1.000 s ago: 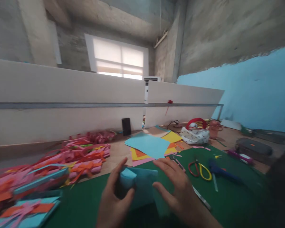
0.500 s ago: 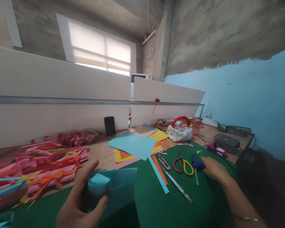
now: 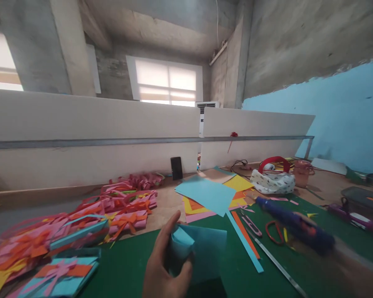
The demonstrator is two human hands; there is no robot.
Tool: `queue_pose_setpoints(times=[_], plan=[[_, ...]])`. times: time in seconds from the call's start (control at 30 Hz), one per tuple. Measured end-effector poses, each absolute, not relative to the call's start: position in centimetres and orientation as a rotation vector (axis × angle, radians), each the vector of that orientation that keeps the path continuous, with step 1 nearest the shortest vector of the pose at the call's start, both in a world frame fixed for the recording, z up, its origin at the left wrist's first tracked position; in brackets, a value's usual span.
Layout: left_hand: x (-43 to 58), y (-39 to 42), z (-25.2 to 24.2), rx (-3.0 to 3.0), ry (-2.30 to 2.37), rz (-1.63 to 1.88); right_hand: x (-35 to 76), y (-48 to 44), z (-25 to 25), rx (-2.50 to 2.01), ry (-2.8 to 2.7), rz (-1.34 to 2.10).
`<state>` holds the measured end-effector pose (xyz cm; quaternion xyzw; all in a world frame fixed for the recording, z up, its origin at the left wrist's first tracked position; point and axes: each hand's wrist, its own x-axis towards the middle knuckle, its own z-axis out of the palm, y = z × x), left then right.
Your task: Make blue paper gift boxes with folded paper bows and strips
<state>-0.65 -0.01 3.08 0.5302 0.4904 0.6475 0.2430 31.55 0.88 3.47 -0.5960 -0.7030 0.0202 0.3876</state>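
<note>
My left hand (image 3: 163, 263) grips a folded light blue paper piece (image 3: 209, 250), its thumb and fingers around the rolled end and a flat flap reaching right. In my right hand (image 3: 317, 257), smeared by motion, is a dark blue glue gun (image 3: 294, 223), raised over the green mat with its nozzle towards the left. Partly behind the gun lie scissors (image 3: 274, 232) with red and yellow handles. A pink cutter (image 3: 251, 223), a long silver blade-like tool (image 3: 278, 263), an orange strip (image 3: 247, 236) and a blue strip (image 3: 244, 242) lie between the hands.
Coloured paper sheets (image 3: 208, 192) are stacked ahead. Pink and orange paper pieces with bows (image 3: 127, 215) are heaped left, near a blue bow-tied packet (image 3: 59, 273). A phone (image 3: 176, 168) leans on the partition. A white bag (image 3: 272, 181) and pink jar (image 3: 302, 174) stand back right.
My right hand has lifted the glue gun off the mat and brought it up and inward. The view has turned left; my left hand still holds the folded paper.
</note>
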Motion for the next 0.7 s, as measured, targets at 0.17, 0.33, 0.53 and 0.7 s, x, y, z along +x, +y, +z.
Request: queue_pose_setpoints(times=[0.17,0.33,0.53,0.7], plan=[[-0.7,-0.1,3.1,1.427,1.376,1.722,22.5,-0.2,5.8,-0.806,-2.198,0.509],[-0.6,0.1,2.8,1.459,1.312,1.768,19.4,0.7,4.0,-0.735,-2.092,0.380],[-0.3,0.0,2.4,1.516,1.228,1.772,19.3,0.9,3.7,-0.891,-2.065,0.290],[-0.3,-0.1,2.1,1.615,1.157,1.807,18.9,0.2,4.3,-0.919,-2.030,0.282]])
